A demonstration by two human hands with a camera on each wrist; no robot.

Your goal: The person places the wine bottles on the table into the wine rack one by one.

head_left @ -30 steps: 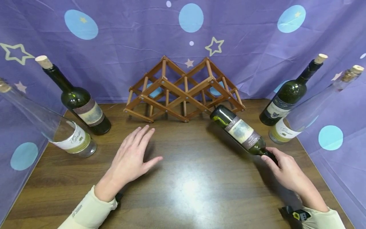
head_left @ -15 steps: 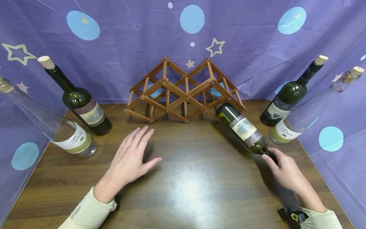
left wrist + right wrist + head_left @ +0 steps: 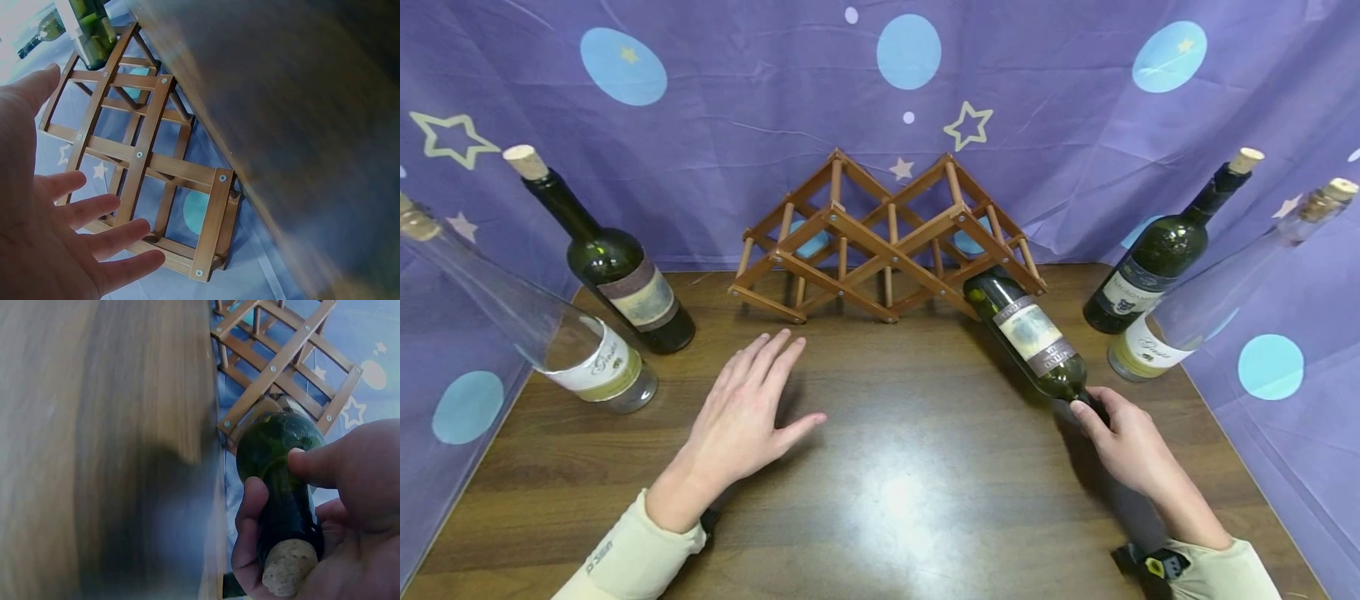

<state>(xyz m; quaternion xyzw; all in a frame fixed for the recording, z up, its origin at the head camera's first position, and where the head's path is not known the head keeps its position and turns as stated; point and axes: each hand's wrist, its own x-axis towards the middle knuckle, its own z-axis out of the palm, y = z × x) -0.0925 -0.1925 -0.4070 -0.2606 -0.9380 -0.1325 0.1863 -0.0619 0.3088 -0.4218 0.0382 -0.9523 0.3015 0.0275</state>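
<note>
By its neck, my right hand (image 3: 1131, 442) grips a dark green wine bottle (image 3: 1033, 333) that lies slanted, base away from me. Its base end is at the lower right opening of a folding wooden wine rack (image 3: 891, 258). In the right wrist view, thumb and fingers wrap the neck and a cork (image 3: 290, 569) sticks out below them. My left hand (image 3: 741, 408) is held over the table with straight, spread fingers and nothing in it. In the left wrist view the rack (image 3: 140, 153) appears beyond that hand (image 3: 56, 219).
Two corked bottles stand at left, a dark green one (image 3: 636, 296) and a clear one (image 3: 598, 367). At right stand another dark green bottle (image 3: 1138, 275) and a clear one (image 3: 1157, 333). A purple curtain (image 3: 737, 83) hangs behind the wooden table (image 3: 880, 500).
The bottle in my right hand has moved away from me and its base has gone into the rack's right opening. My left hand has hardly moved.
</note>
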